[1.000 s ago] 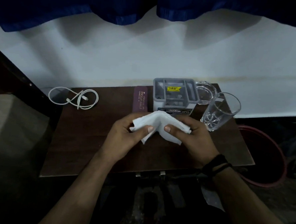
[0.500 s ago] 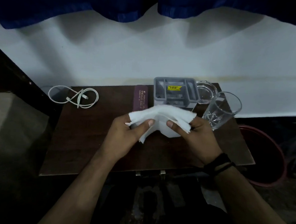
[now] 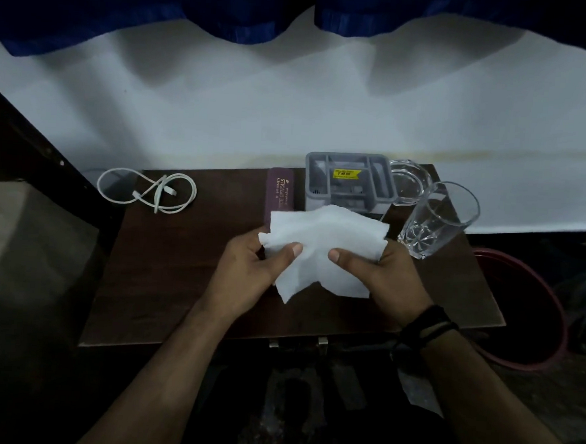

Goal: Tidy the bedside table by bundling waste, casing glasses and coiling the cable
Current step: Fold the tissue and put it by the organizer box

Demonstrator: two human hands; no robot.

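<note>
Head view: both hands hold a soft, creased white tissue (image 3: 321, 239) above the middle of the dark wood-grain worktop (image 3: 178, 283). The left hand (image 3: 247, 270) has its grip closed on the tissue's left edge, thumb on top; the right hand (image 3: 384, 279) pinches the right edge likewise. A thin white cable (image 3: 146, 192) lies loosely looped at the far left corner. A slim maroon case (image 3: 280, 195) lies beside a grey plastic organiser (image 3: 349, 180). A clear faceted glass tumbler (image 3: 437, 220) stands right, near a shallow round glass dish (image 3: 409, 184)
</note>
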